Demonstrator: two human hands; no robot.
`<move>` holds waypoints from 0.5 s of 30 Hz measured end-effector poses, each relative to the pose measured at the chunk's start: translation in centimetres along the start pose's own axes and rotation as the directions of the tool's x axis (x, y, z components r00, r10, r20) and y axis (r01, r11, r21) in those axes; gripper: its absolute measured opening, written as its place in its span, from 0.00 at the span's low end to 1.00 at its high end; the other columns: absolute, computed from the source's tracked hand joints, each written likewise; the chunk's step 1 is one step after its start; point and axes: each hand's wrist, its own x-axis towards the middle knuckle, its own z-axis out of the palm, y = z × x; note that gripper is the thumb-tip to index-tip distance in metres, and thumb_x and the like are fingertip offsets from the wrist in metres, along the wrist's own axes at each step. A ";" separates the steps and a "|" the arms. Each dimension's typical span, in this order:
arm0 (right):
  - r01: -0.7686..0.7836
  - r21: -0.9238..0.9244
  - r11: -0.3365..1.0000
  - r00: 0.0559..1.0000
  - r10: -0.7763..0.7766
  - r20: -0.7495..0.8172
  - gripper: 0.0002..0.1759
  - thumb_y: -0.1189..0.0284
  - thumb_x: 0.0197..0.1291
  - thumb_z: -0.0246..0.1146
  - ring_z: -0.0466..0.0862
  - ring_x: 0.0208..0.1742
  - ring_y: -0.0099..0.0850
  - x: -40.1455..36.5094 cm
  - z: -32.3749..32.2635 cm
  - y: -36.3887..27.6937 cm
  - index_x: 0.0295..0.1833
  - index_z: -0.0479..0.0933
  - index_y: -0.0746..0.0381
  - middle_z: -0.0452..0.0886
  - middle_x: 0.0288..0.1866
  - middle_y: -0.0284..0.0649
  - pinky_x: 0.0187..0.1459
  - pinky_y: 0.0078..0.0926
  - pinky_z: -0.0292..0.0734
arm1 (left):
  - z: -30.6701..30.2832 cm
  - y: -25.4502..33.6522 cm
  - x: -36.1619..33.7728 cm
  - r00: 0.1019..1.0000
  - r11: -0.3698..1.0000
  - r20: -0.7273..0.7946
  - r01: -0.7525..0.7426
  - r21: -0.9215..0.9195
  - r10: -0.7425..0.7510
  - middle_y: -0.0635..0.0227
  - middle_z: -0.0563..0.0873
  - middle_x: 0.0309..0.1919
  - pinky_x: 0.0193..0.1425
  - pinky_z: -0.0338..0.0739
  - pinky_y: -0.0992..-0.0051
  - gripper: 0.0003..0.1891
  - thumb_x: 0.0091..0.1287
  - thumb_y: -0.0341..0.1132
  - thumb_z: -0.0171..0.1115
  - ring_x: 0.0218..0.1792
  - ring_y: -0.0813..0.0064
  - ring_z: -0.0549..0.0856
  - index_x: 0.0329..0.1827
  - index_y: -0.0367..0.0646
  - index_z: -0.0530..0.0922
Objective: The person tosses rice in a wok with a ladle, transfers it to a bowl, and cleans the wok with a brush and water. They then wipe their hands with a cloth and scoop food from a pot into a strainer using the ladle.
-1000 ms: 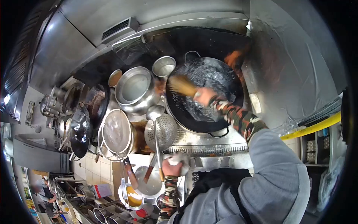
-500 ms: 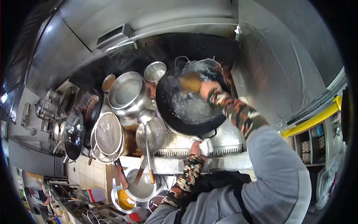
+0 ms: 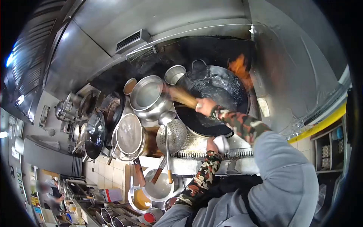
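Observation:
A large black wok with water in it sits on the stove. My right hand is closed round a wooden brush, held over the wok's left part; its far end is blurred. At the wok's near edge, my left hand grips a white cloth beside the wok's handle.
Flames rise behind the wok at the right. Left of it stand a metal pot, a small metal bowl, a ladle, a perforated skimmer and a strainer. Another person is at the far lower left.
My right hand and the brush have moved left, from inside the wok to above its left part. Flames now show behind the wok. The whole view has shifted.

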 end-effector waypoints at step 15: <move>-0.081 -0.109 0.991 0.992 0.069 -0.110 0.31 0.58 0.50 0.65 0.81 0.52 0.44 -16.4 -26.7 2.3 0.56 0.75 0.69 0.80 0.49 0.55 0.56 0.30 0.71 | -6.6 4.8 -7.4 0.794 -0.256 0.155 0.001 0.967 0.587 0.50 0.85 0.35 0.45 0.77 0.57 0.12 0.63 0.39 0.50 0.39 0.47 0.83 0.40 0.49 0.82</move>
